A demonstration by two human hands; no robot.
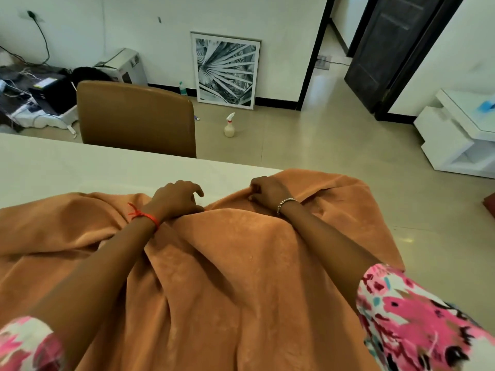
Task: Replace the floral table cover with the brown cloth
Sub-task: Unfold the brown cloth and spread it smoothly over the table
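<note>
From my remote seat I see the fingers (255, 187) of the right hand (267, 190) curled tight, pinching a raised fold of the brown cloth (241, 263) near its far edge. On the left hand (174, 198) the fingers (193, 189) are curled too: the index hooks forward clear of the fabric, while the thumb and lower fingers bear down on a bunched ridge of cloth, which I read as a grip, with creases running back from it under the wrist. The two hands sit near each other, a shallow valley of cloth between them. A red thread (142, 216) is tied round the left wrist and a beaded bracelet (286, 203) circles the right. Both forearms stretch out over the cloth from floral sleeves (415, 317).

The cloth lies rumpled over the near part of the pale bench (107, 167), covering it up to the hands and spilling over the right-hand end; the far strip of the bench is bare.

Beyond the bench a tan chair (136, 119) stands close against its far edge. On the floor behind, a spray bottle (229, 126) stands upright, and a framed leaf print (227, 70) leans against the wall. To the right are a dark door (388, 49) and a low white unit (460, 129).
</note>
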